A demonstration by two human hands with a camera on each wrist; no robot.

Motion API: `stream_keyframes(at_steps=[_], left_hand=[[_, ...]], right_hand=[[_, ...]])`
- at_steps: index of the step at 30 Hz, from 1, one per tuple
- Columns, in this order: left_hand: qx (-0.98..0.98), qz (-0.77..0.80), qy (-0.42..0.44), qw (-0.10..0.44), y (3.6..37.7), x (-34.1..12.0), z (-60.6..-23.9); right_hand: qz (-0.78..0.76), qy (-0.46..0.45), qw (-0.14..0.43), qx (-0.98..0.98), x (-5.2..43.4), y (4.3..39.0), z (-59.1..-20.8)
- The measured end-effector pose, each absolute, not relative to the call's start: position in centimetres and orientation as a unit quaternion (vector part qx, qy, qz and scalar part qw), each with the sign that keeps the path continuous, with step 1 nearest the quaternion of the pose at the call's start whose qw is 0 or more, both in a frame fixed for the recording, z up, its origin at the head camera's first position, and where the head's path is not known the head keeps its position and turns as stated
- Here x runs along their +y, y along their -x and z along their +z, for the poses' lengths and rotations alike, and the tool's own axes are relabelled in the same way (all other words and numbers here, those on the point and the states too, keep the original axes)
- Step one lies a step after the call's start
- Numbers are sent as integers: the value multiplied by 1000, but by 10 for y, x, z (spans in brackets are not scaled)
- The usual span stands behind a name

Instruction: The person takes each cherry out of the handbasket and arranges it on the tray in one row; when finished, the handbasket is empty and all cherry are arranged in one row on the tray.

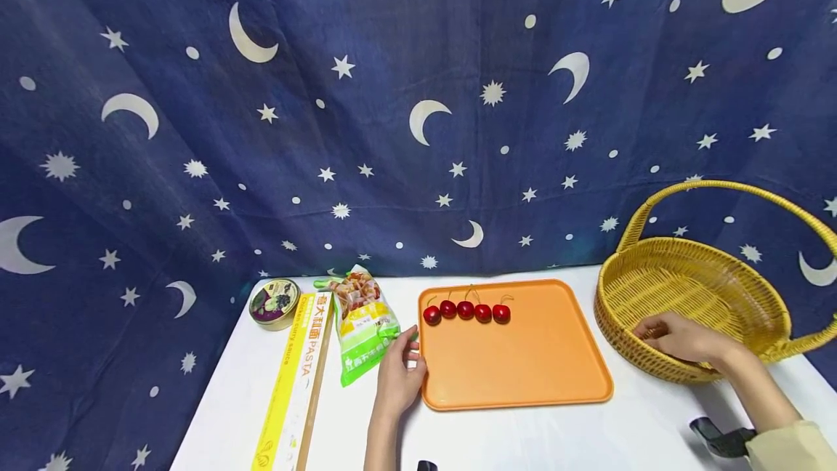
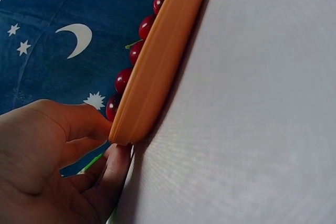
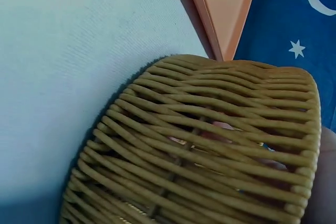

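Fingers of my left hand (image 1: 401, 376) are at the left rim of an orange tray (image 1: 516, 362). In the left wrist view, the thumb and fingers pinch the tray's edge from above and below. Several red cherries (image 1: 465, 310) with stems lie in a row along the tray's back left part. My right hand (image 1: 680, 336) reaches over the near rim into a yellow woven basket (image 1: 693, 256), fingers bent downward inside it. The basket's wall (image 3: 210, 145) hides most of these fingers in the right wrist view; I cannot tell whether they hold anything.
Left of the tray lies a green and yellow food bag (image 1: 366, 325). Beside it are a long pasta box (image 1: 294, 384) and a round tin (image 1: 275, 304). A blue curtain (image 1: 392, 224) with moons and stars hangs behind the white table (image 1: 510, 442). The basket's tall handle (image 1: 726, 184) arches upward.
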State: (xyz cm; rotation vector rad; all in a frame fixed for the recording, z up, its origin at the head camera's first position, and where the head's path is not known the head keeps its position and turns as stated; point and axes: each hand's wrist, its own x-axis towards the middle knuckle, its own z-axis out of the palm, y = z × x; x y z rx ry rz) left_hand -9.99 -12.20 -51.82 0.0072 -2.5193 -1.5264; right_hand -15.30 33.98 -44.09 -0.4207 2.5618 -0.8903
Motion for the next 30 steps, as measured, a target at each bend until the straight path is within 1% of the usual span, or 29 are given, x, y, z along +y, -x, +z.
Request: stream_keyframes(at_steps=[4,6,8,11,13,14,17,21,23,25,30], left_hand=[[-852,-514,-3,98,101,-123,-518],[-852,-514,-1,97,101,-123,-518],[-850,-517,-1,96,102,-123,-518],[-848,-520,-2,96,101,-123,-518],[-847,-522,-2,97,101,-123,-518],[-848,-521,-1,98,100,-122,-518],[-852,-514,0,101,99,-122,-520],[-855,-510,-3,97,99,-121,-522],[-854,-512,-2,93,99,-120,-523],[-853,-514,0,93,99,-120,-523],[-855,-508,3,101,101,-122,-521]], right_hand=[[-372,130,179,901,337,152,-440],[-402,100,149,898,332,152,-434],[-419,74,91,900,323,153,-425],[-420,55,-11,906,299,156,-408],[-418,59,-63,904,277,159,-400],[-422,65,-79,901,265,161,-399],[-434,96,-83,892,227,168,-411],[-411,100,-43,905,188,176,-444],[-394,86,-27,915,176,177,-458],[-380,68,-23,922,170,178,-468],[-368,45,-21,928,161,180,-477]])
